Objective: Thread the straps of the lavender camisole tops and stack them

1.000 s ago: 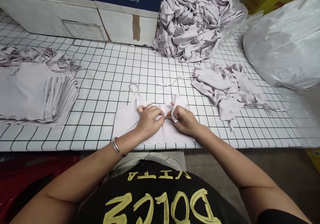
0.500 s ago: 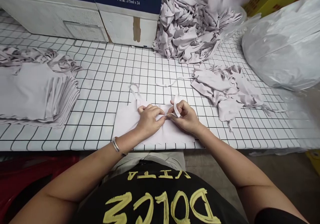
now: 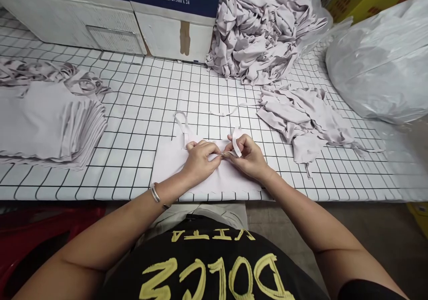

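A pale pinkish camisole (image 3: 170, 162) lies flat at the table's front edge, its loop of strap (image 3: 180, 121) stretching away from me on the left. My left hand (image 3: 202, 159) is closed in a pinch on the camisole's top edge. Close against it, fingertip to fingertip, my right hand (image 3: 247, 157) is closed too, with the other strap (image 3: 236, 141) curling up over its fingers. A thin line shows between the fingertips; whether it is a thread, an edge or a slim tool I cannot make out.
A neat stack of like garments (image 3: 43, 121) lies at left. Loose ones (image 3: 301, 117) spread at right, with a large heap (image 3: 257, 32) behind. A beer carton (image 3: 174, 32) stands at the back, and a plastic bag (image 3: 381, 63) sits at far right on the checked tablecloth (image 3: 150, 90).
A blurred piece of fabric above the back heap has gone from view. The view has shifted slightly, while both hands stay almost in place on the camisole.
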`<state>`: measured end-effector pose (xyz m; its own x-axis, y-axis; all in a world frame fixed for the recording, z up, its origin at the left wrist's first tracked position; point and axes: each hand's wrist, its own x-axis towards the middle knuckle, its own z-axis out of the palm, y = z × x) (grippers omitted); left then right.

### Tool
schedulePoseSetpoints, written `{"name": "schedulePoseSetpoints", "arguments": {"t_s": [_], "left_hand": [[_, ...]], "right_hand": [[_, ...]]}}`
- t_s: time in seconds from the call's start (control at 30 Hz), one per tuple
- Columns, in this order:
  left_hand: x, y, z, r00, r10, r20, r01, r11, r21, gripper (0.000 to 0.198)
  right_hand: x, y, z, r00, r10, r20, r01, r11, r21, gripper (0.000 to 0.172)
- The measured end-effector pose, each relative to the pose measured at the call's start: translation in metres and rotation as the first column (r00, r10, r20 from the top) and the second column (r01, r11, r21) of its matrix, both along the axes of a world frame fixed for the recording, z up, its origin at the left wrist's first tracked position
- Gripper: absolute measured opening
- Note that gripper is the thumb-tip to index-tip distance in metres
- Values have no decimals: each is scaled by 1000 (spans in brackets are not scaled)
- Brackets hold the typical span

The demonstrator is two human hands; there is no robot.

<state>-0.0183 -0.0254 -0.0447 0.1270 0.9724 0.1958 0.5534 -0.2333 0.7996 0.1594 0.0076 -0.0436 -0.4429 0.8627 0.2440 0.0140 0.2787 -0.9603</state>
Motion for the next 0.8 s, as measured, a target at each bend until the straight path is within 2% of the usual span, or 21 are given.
{"name": "schedulePoseSetpoints", "arguments": {"t_s": [0.53, 0.8], "left_hand": [[0, 0, 2, 999, -1, 35, 2, 999, -34, 11], [0, 1, 1, 1000, -13, 19, 14, 999, -43, 11]], "right_hand": [[-3, 1, 7, 998, -44, -33, 39, 989, -139, 50], [-2, 0, 9, 1000, -14, 1, 14, 998, -64, 49]]}}
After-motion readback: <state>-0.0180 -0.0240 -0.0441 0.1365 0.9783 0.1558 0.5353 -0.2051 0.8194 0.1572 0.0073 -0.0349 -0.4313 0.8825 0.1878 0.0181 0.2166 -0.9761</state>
